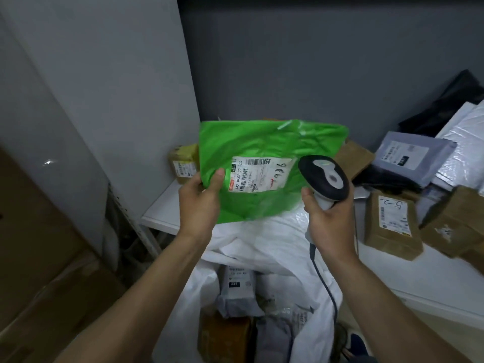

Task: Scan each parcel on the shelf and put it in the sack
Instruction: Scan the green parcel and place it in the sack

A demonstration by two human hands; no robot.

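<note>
The left hand point(201, 203) pinches the green parcel point(262, 142) by its near edge, thumb across the front and fingers hidden behind. It holds the soft mailer up and tilted so that the white label point(262, 175) faces the person and lies just beyond the thumb tip. The right hand point(330, 218) is curled round the handle of a scanner point(324, 176). The scanner's dark head rises above the knuckles, close beside the label's far end, likely so the barcode can be read without shifting either grip. Its cable point(324, 284) trails down past the right wrist.

On the label, "042 M003 00" is legible in print beside several barcodes. Handwritten digits look like "9936", though the first ones are unsure. The red stamp near the thumb is too small to read.

The sack point(275, 239) gapes open directly under both hands, so a scanned parcel should only need dropping. A grey parcel point(238, 286) inside it, between the forearms, carries a black tag reading "231".

The shelf point(162, 205) runs behind the hands. Outward of the right hand sits a brown box point(390, 224) with handwriting resembling "5-1" on its label. Beyond that is a grey mailer point(408, 155) whose print is too blurred to read. A small tape-wrapped box point(183, 162) stands just past the left hand's fingers.
</note>
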